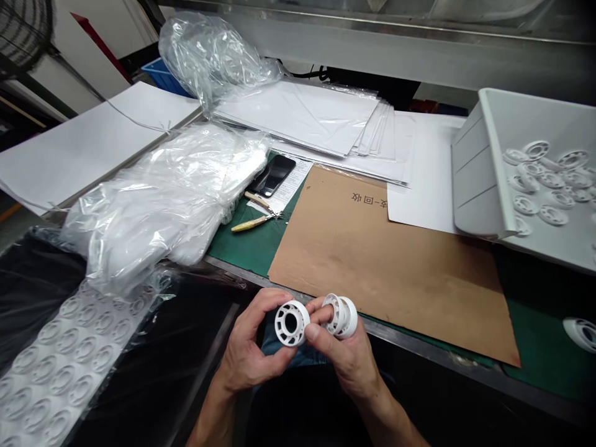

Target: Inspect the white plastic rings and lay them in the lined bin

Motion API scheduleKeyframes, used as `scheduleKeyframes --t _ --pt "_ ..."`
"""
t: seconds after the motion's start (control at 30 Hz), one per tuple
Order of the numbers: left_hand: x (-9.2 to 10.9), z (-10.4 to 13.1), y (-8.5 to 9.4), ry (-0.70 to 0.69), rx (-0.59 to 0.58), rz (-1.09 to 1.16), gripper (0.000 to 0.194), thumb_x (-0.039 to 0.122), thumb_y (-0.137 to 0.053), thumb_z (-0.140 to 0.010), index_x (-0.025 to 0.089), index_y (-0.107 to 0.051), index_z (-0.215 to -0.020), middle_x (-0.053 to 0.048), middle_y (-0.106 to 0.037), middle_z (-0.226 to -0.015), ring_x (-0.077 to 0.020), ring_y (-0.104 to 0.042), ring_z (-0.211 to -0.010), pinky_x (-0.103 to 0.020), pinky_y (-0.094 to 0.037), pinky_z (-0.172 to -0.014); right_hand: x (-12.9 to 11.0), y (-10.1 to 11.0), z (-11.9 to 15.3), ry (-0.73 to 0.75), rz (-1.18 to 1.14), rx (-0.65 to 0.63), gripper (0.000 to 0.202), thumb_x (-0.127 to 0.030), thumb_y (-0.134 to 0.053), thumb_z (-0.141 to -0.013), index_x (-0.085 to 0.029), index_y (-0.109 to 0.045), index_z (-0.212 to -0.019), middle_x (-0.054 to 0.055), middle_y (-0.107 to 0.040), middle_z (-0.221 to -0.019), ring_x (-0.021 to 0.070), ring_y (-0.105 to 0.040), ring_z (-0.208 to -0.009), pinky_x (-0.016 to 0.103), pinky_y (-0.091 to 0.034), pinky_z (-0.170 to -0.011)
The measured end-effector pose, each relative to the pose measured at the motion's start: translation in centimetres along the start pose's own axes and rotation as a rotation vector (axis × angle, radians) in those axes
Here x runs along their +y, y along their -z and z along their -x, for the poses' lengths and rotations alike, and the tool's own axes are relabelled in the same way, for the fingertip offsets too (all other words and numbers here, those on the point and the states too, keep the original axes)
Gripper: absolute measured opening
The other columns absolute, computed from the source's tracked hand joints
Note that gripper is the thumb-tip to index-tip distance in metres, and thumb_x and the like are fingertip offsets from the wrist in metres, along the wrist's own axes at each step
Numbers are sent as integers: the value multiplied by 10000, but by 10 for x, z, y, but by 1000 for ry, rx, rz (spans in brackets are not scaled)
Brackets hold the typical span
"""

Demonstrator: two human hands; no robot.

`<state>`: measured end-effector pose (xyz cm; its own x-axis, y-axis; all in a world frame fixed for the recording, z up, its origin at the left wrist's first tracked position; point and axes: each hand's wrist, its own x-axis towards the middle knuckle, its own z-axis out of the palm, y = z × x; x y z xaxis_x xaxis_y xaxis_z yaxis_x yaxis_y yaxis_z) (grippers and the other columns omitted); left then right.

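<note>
My left hand (254, 344) grips a white slotted ring (292, 323) between thumb and fingers, its round opening facing the camera. My right hand (349, 357) holds more white rings (342, 315) stacked side by side, with a finger through them. The right thumb tip reaches the edge of the ring in my left hand. Both hands are close together in front of the table's near edge, above my lap. Part of the right fingers is hidden behind the rings.
Brown cardboard (391, 267) lies on the green mat (242, 245), near pliers (256, 222) and a phone (273, 176). A white bin (484, 161) with several rings stands right. A tray of rings (65, 372) is lower left, beside plastic bags (162, 192). Another ring (582, 334) lies far right.
</note>
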<state>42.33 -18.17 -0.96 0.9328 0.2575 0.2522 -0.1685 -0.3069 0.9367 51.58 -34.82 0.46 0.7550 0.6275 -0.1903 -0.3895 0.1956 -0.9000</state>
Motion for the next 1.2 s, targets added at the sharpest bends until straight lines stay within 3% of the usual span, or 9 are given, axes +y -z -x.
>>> scheduleKeyframes --t 0.2,0.4,0.53,0.7,0.97,1.2 --pt "0 -1 -2 230 -57 211 461 503 -804 -839 216 -697 -1183 -102 -699 -1127 -297 -689 -1033 -387 -549 -905 7 -3 1 -102 -165 -17 295 -401 -760 -935 -188 -719 -735 16 -674 -823 146 -598 -708 275 -501 -670" --pt "2 0 -2 378 -52 266 498 605 -788 -822 193 -692 -1085 -81 -694 -1036 -275 -674 -964 -355 -538 -844 10 -4 1 -164 -177 -21 333 -451 -743 -947 -176 -726 -759 15 -682 -757 144 -613 -665 258 -500 -614" --pt "3 0 -3 385 -14 224 448 565 -780 -833 209 -671 -1081 -61 -683 -1028 -245 -655 -949 -324 -524 -825 13 -1 0 -221 -181 -30 342 -475 -754 -929 -171 -740 -772 24 -698 -760 149 -633 -677 244 -507 -593" --pt "8 -1 -6 362 42 95 364 383 -760 -802 219 -618 -1094 -53 -670 -1025 -229 -651 -901 -328 -520 -793 16 0 2 -303 -185 -46 339 -487 -760 -897 -167 -740 -789 31 -690 -756 160 -634 -689 227 -507 -545" --pt "13 1 -4 271 30 -88 556 209 -754 -681 243 -560 -1201 -68 -635 -1136 -272 -659 -1015 -389 -534 -877 19 -3 1 -359 -170 -15 284 -456 -772 -861 -173 -748 -852 5 -638 -729 134 -555 -604 228 -507 -510" --pt "18 -1 -5 215 28 -113 573 171 -750 -656 257 -567 -1192 -63 -656 -1121 -281 -674 -1031 -378 -544 -864 23 -2 2 -350 -181 -17 235 -418 -765 -865 -186 -738 -853 -2 -600 -737 133 -539 -599 232 -514 -510"
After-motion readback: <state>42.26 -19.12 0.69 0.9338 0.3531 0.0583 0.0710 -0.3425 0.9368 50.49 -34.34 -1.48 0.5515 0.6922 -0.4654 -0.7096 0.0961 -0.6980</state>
